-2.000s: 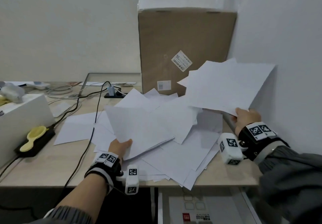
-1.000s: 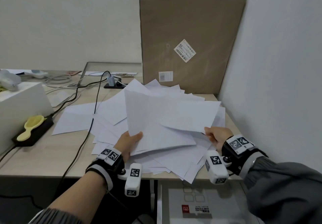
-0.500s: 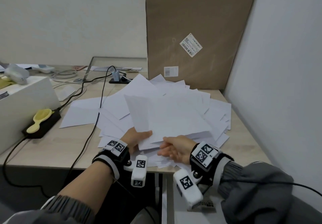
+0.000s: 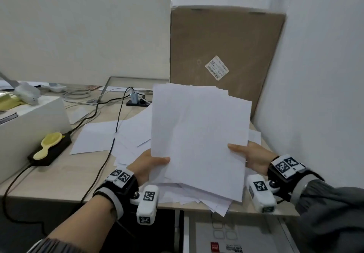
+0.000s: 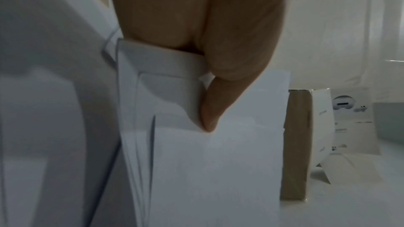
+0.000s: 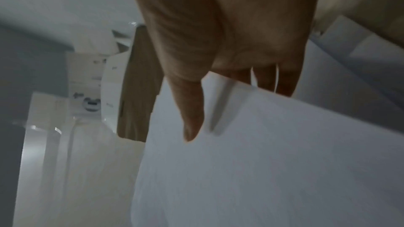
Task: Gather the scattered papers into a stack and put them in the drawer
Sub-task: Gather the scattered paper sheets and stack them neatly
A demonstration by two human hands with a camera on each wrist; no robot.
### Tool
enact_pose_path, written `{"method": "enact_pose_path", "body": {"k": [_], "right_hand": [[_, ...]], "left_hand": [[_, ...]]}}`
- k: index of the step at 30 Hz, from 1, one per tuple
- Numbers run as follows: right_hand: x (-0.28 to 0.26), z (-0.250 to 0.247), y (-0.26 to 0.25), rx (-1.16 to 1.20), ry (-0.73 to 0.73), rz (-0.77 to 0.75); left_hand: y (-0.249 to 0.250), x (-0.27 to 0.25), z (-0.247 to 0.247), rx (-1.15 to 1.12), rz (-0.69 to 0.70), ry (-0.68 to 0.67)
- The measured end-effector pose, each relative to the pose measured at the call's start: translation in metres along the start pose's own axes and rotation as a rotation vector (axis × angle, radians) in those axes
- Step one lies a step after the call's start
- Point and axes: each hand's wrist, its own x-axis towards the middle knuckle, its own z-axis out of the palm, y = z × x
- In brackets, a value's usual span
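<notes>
Loose sheets (image 4: 94,138) still on desk (image 4: 59,176), left. Left hand (image 4: 146,166) and right hand (image 4: 254,159) each pinch stack (image 4: 199,140), raised and tilted. Tap bottom edge square before adding more; corners fan out.

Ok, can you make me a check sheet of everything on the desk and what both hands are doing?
Surface: wooden desk, partly covered by paper.
Job's things: held stack of papers is raised and tilted, edges uneven; loose sheets lie on the desk; no open drawer seen.
Clutter: yellow spoon-shaped thing on a black block; white box at left.
Hands: left hand pinches the stack's left edge; right hand holds its right edge.
Cables: black cable crosses the desk and the loose sheets.
Surroundings: brown cardboard box against the wall; white cabinet below the desk.
</notes>
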Motion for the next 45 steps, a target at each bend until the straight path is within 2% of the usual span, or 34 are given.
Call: {"method": "enact_pose_path", "body": {"k": [2, 5, 7, 10, 13, 17, 21, 23, 27, 30, 33, 36, 40, 42, 45], "right_hand": [[-0.001, 0.008, 0.003, 0.171, -0.102, -0.022], [0.001, 0.028, 0.006, 0.226, -0.144, -0.033], [0.005, 0.041, 0.004, 0.208, -0.061, -0.099], [0.012, 0.056, -0.008, 0.181, 0.158, -0.258], [0.014, 0.061, -0.029, 0.200, 0.209, -0.375], [0.014, 0.058, -0.034, 0.265, 0.249, -0.400], [0.016, 0.062, 0.002, 0.269, 0.312, -0.357], [0.015, 0.064, 0.009, 0.275, 0.339, -0.358], [0.013, 0.065, -0.011, 0.249, 0.352, -0.425], [0.012, 0.061, -0.038, 0.276, 0.315, -0.479], [0.014, 0.056, -0.042, 0.219, 0.207, -0.415], [0.021, 0.054, -0.015, 0.141, 0.125, -0.304], [0.028, 0.053, 0.014, 0.149, 0.152, -0.224], [0.029, 0.056, 0.016, 0.138, 0.149, -0.213], [0.035, 0.059, 0.013, 0.054, 0.172, -0.193]], "left_hand": [[0.005, -0.003, 0.000, 0.017, 0.002, -0.045], [0.008, -0.006, 0.002, 0.049, -0.013, -0.053], [0.009, -0.005, 0.006, 0.055, -0.001, -0.004], [0.017, 0.002, 0.014, 0.035, 0.090, 0.103], [0.042, 0.008, 0.019, 0.071, 0.203, 0.154], [0.062, 0.011, 0.011, 0.109, 0.280, -0.012], [0.040, 0.006, 0.002, 0.102, 0.177, -0.155], [0.033, 0.005, 0.004, 0.098, 0.171, -0.116], [0.047, 0.017, 0.014, 0.056, 0.244, 0.097], [0.069, 0.026, 0.019, 0.037, 0.317, 0.130], [0.074, 0.028, 0.022, 0.039, 0.312, 0.082], [0.059, 0.027, 0.025, 0.088, 0.266, 0.031], [0.046, 0.028, 0.029, 0.106, 0.216, -0.001], [0.045, 0.034, 0.030, 0.117, 0.165, 0.013], [0.043, 0.045, 0.031, 0.108, 0.154, 0.143]]}}
